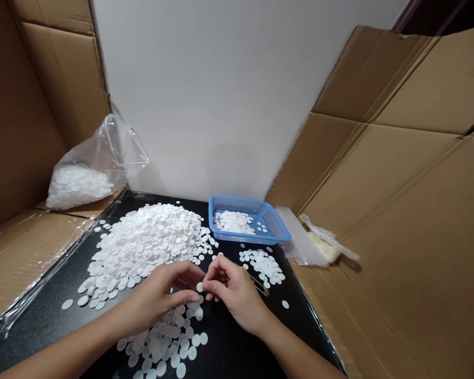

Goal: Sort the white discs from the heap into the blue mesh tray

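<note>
My right hand (237, 295) is closed in a pinch, with a small round white disc (199, 287) at its thumb and fingertips. Facing it from the left, my left hand (174, 292) curves with thumb and fingers apart, and nothing shows held in it. A large heap of white discs (150, 237) rises behind my left hand. Below that hand a looser spread of discs (166, 339) lies on the black table top (229, 347). A smaller group of discs (263, 265) sits beyond my right hand, near a brass-coloured wire piece (260, 285) partly hidden by the hand.
A blue plastic basket (276, 223) holding discs stands at the back right. On the left, a clear bag of white pieces (82, 184) rests on cardboard. At right are a flat plastic bag (300, 237) and a bag with pale yellow contents (326, 247). Cardboard walls (411, 173) flank the table.
</note>
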`<state>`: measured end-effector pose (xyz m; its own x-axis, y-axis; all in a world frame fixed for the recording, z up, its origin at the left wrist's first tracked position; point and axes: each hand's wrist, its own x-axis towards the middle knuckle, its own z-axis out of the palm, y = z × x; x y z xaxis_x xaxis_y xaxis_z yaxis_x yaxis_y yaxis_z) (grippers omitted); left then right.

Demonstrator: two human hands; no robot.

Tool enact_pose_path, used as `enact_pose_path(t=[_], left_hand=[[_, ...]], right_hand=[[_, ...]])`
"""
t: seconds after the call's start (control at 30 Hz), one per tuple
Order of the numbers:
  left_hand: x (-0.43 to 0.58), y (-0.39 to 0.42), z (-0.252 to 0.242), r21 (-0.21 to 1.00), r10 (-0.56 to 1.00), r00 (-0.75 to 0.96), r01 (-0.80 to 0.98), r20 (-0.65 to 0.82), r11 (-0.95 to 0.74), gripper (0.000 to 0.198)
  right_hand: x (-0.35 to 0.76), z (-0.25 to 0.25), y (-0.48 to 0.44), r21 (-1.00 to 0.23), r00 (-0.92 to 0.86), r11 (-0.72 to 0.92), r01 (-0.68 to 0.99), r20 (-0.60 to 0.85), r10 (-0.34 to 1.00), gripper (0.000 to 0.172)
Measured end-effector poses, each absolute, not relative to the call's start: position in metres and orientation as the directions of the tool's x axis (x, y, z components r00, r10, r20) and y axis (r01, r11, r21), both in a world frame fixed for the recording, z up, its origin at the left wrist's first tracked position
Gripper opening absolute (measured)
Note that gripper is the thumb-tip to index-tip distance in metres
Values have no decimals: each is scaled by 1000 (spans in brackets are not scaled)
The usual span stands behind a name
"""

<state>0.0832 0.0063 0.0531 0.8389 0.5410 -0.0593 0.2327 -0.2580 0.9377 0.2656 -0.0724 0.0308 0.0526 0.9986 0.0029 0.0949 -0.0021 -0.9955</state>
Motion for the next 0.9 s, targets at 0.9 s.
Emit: enact_pose_path(t=[0.9], left_hand=[[132, 0, 41, 833, 695, 619, -114, -367, 541, 31]], right_hand=[[311, 31, -82, -646, 44, 273, 713, 430, 902, 35]])
